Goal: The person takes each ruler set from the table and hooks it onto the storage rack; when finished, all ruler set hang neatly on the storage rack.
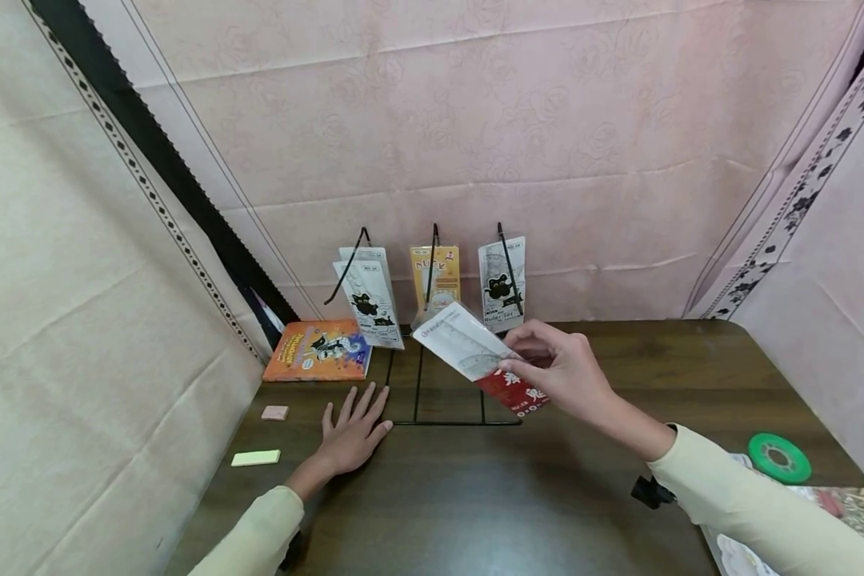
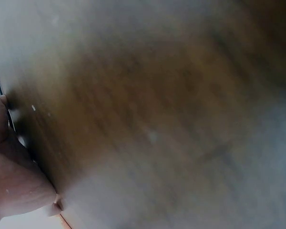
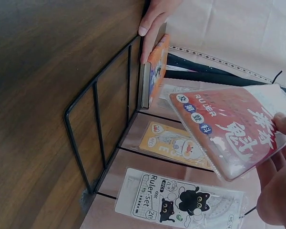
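My right hand (image 1: 565, 370) pinches a red and white ruler set packet (image 1: 468, 344) between thumb and fingers, tilted in the air before the black wire rack (image 1: 418, 392). My left hand (image 1: 354, 436) lies flat on the table with fingers spread, beside the rack's left front corner. White cat-print ruler packets (image 1: 372, 302) hang on the rack's left hook. On the middle hook hangs a yellow packet (image 1: 442, 268), partly covered by the held one. The right hook carries another white ruler packet (image 3: 181, 198) with black cats.
An orange book (image 1: 317, 352) lies left of the rack. A pink eraser-like block (image 1: 275, 413) and a pale yellow strip (image 1: 255, 458) are nearer the left edge. At the right is a green ring-shaped roll (image 1: 779, 458). Cloth curtains (image 1: 475, 120) enclose the table.
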Motion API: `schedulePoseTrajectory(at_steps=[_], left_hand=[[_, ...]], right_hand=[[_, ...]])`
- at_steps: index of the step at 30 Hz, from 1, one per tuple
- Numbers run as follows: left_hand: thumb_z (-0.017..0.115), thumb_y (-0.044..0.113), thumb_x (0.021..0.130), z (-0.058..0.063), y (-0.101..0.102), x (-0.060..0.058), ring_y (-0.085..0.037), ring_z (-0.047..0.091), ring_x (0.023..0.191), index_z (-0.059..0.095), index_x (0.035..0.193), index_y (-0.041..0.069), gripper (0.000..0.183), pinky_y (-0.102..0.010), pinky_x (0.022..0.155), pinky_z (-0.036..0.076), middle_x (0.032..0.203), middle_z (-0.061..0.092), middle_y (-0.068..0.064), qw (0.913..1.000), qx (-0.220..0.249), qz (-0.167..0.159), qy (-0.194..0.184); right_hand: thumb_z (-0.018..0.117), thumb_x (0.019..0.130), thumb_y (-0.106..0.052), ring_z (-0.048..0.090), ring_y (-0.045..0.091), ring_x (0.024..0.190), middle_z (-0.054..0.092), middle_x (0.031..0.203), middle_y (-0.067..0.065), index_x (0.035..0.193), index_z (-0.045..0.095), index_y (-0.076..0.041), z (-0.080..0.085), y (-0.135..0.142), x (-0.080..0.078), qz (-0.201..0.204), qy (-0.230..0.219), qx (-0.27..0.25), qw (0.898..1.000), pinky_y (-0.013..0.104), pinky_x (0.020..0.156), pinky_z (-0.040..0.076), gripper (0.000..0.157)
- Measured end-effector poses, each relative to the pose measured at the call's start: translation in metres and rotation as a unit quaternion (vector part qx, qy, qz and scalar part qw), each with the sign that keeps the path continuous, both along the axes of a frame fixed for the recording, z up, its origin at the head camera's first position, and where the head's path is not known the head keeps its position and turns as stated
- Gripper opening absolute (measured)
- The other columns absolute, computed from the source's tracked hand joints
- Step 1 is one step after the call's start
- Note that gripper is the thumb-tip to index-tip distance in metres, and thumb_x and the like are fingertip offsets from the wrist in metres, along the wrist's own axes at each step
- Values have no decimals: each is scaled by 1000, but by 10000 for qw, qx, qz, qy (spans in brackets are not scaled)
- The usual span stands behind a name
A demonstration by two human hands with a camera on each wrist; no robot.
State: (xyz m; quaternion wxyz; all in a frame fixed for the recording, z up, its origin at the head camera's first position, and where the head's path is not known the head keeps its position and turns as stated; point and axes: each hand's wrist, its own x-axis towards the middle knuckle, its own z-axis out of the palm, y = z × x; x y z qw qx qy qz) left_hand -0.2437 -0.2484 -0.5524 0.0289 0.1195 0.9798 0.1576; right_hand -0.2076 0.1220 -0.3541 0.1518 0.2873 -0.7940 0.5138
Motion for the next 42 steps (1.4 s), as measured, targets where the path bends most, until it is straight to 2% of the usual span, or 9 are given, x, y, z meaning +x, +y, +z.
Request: schedulePoseTrajectory(at_steps=[7, 17, 22, 27, 30, 34, 37, 42], left_hand=[[33, 60, 98, -1, 0, -2, -30, -1, 152, 11, 154, 38, 64, -71, 109, -6, 164, 5, 7, 9999, 97, 7, 92], [32, 61, 98, -3, 1, 4, -30, -1, 152, 11, 154, 40, 63, -70, 109, -6, 164, 6, 7, 9999, 110, 11, 44], [32, 61, 98, -4, 1, 2, -30, 0, 152, 11, 154, 39, 63, -71, 109, -5, 164, 7, 7, 9999, 89, 13, 96], [34, 58, 99, 1, 1, 2, -31, -2, 152, 12, 154, 38, 63, -70, 109, -8, 164, 6, 6, 9998, 191, 14, 53], [36, 56, 99, 4, 3, 3, -32, -1, 152, 13, 155, 37, 63, -71, 109, -8, 164, 7, 4, 9998, 195, 6, -19], [38, 52, 100, 9, 5, 6, -35, 2, 151, 15, 155, 34, 63, -72, 108, -6, 164, 10, 1, 9999, 119, -7, -44], [38, 52, 100, 9, 5, 6, -35, 1, 151, 14, 155, 34, 63, -72, 108, -6, 164, 9, 1, 10000, 49, -7, -52], [37, 54, 100, 7, 4, 4, -34, 1, 152, 14, 155, 35, 63, -72, 108, -6, 164, 9, 2, 9999, 106, 9, 1]], right_hand=[[79, 76, -3, 74, 15, 87, 75, 98, 8, 98, 66, -8, 0, -3, -6, -212, 28, 105, 9997, 22, 71, 57, 25], [79, 78, -6, 74, 18, 85, 75, 98, 10, 98, 65, -6, -8, -7, -12, -392, -209, 135, 9989, 32, 71, 59, 25], [78, 79, -6, 74, 20, 81, 74, 94, 11, 97, 64, -5, -18, -10, -28, -433, -206, 133, 9988, 30, 70, 59, 24], [79, 80, -14, 73, 14, 79, 75, 95, 4, 99, 64, -14, -33, -10, -51, -406, -149, 124, 9990, 27, 67, 58, 24], [79, 80, -22, 72, 9, 78, 75, 97, -1, 99, 63, -20, -37, -9, -58, -407, -194, 144, 9989, 25, 66, 57, 25], [79, 80, -23, 72, 7, 76, 75, 95, -3, 98, 62, -21, -38, -10, -63, -373, -185, 140, 9990, 25, 64, 57, 25], [78, 81, -19, 72, 7, 78, 74, 98, -2, 106, 62, -22, -37, -11, -66, -356, -128, 162, 9992, 25, 65, 57, 30], [75, 84, -17, 72, 9, 80, 73, 101, 1, 129, 55, -27, -33, -13, -74, -346, -69, 433, 9984, 28, 69, 58, 51]])
